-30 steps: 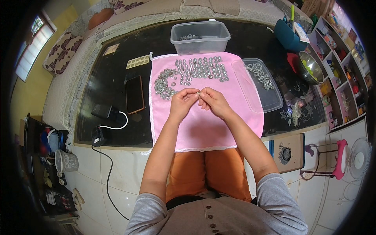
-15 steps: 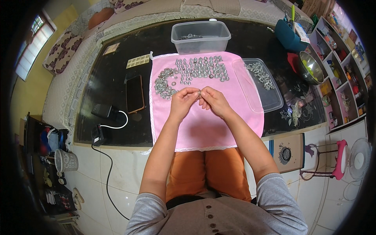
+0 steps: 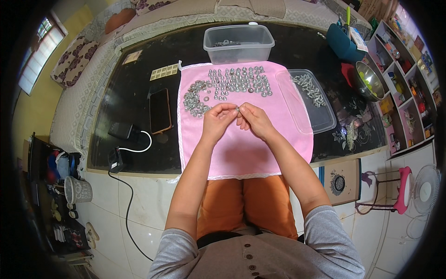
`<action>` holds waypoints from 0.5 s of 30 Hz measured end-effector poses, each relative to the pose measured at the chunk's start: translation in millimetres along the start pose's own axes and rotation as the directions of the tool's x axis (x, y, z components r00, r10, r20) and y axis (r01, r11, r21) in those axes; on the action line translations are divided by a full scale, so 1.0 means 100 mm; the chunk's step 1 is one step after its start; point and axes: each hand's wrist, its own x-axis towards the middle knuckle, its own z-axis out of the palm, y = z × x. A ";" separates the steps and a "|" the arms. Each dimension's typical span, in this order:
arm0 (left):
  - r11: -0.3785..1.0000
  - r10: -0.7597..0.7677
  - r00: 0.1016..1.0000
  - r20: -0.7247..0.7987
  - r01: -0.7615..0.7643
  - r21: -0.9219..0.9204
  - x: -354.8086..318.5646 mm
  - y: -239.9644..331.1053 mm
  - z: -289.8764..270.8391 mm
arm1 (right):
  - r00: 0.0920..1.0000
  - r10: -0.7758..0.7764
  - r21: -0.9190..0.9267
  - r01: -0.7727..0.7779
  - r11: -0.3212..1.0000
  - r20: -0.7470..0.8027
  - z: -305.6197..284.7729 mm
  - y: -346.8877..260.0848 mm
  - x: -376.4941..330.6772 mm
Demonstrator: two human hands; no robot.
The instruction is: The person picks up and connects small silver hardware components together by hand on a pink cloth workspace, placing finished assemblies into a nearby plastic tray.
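Over the middle of a pink cloth (image 3: 204,160), my left hand (image 3: 217,122) and my right hand (image 3: 255,121) meet with their fingertips closed. Between them they pinch a small silvery metal piece (image 3: 238,109), mostly hidden by the fingers. Beyond my hands, small metal pieces with wide round bases (image 3: 238,80) stand upright in rows. Left of the rows lies a curved heap of round washer-like metal pieces (image 3: 194,98). A pile of silvery screws (image 3: 310,90) rests on a clear plastic lid (image 3: 320,123) that overlaps the cloth's right side.
Behind the cloth stands a clear plastic tub (image 3: 239,55) with dark small parts inside. To the left lie a phone (image 3: 160,111), a black adapter (image 3: 124,132) with a white cable, and a stamped sheet (image 3: 164,72). A metal bowl (image 3: 369,81) and teal container (image 3: 343,43) are at right.
The metal piece between my fingertips has shifted slightly and shows a little more. Both hands stay in almost the same place.
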 end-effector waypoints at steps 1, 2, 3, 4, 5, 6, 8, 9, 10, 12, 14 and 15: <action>0.999 -0.031 0.999 -0.007 0.031 0.006 0.00 -0.01 0.00 | 1.000 -0.004 0.007 0.004 1.000 0.005 0.00 0.01 0.00; 1.000 -0.031 1.000 -0.008 0.031 0.006 0.00 -0.01 0.00 | 1.000 -0.009 0.014 0.009 1.000 0.009 0.00 0.02 0.01; 0.999 -0.032 0.999 -0.012 0.032 0.010 0.00 -0.01 0.00 | 1.000 -0.009 0.014 0.008 1.000 0.009 0.00 0.01 0.01; 0.999 -0.032 0.999 -0.016 0.033 0.013 0.00 -0.01 0.00 | 1.000 -0.003 0.032 0.002 0.999 0.021 0.00 0.00 0.00; 0.999 -0.032 0.999 -0.016 0.033 0.013 0.00 -0.01 -0.01 | 0.999 0.003 0.050 -0.004 0.999 0.032 0.00 -0.01 0.00; 1.000 0.000 1.000 -0.016 0.001 0.017 0.00 -0.01 -0.01 | 0.999 0.003 0.050 -0.004 0.999 0.033 -0.01 -0.01 0.00; 0.999 0.032 0.999 -0.017 -0.031 0.021 0.00 -0.02 -0.01 | 0.999 -0.001 0.095 -0.004 0.995 0.052 -0.01 -0.01 0.01; 0.999 0.044 0.999 -0.018 -0.044 0.023 0.00 -0.02 -0.01 | 0.999 -0.001 0.095 -0.004 0.996 0.053 -0.01 -0.01 0.00; 0.998 0.057 0.998 -0.020 -0.056 0.025 0.00 -0.02 -0.01 | 0.999 -0.002 0.084 -0.002 0.996 0.054 -0.01 -0.01 0.00; 0.998 0.065 0.998 -0.023 -0.065 0.026 0.00 -0.01 -0.01 | 0.998 -0.004 0.073 0.000 0.997 0.056 -0.01 -0.01 0.00; 0.997 0.073 0.997 -0.025 -0.072 0.028 0.00 0.00 0.00 | 0.999 0.002 0.069 -0.006 0.998 0.052 -0.02 0.00 0.01; 0.995 0.080 0.996 -0.039 -0.078 0.054 0.00 0.00 0.00 | 0.999 0.002 0.069 -0.006 0.998 0.052 -0.01 0.00 0.01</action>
